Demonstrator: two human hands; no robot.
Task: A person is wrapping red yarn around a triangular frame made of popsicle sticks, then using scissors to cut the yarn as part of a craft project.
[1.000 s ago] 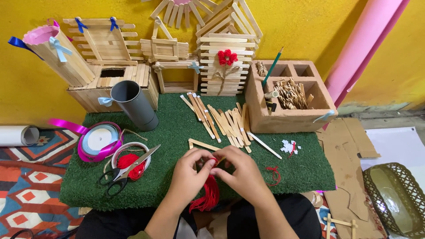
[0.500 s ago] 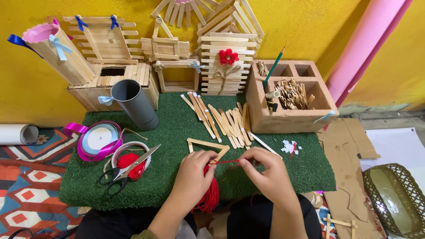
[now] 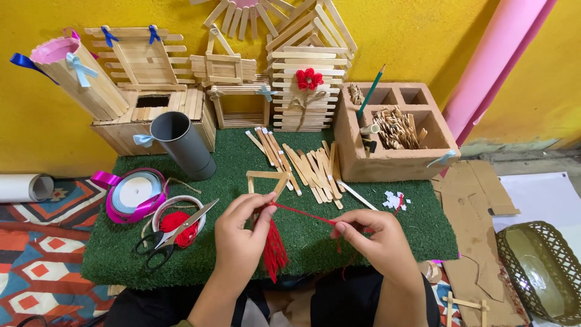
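The left hand (image 3: 242,233) pinches the top of a red yarn tassel (image 3: 275,251) between thumb and fingers; the tassel hangs down from that grip, just to the hand's right, over the near edge of the green turf mat (image 3: 339,233). From the same pinch a red thread (image 3: 302,213) runs taut and slightly downward to the right hand (image 3: 378,245), which is closed on its other end between thumb and forefinger. More of the thread trails past the right hand toward some white scraps (image 3: 396,200) lying on the mat just beyond it.

Just beyond the left hand lies a small stick frame (image 3: 267,180), and beyond both hands a loose heap of craft sticks (image 3: 302,163) is spread on the mat. Left of the left hand, scissors (image 3: 172,235) lie across a red yarn spool (image 3: 178,221), with a pink ribbon roll (image 3: 134,192) just past them and a grey tube (image 3: 181,145) tilted farther back. Well beyond the right hand stands a brown compartment box (image 3: 396,163), a green pencil (image 3: 370,92) upright in it. Stick-built houses (image 3: 308,79) line the yellow wall at the back. Far to the right hand's right sits a woven basket (image 3: 538,269) on the floor.
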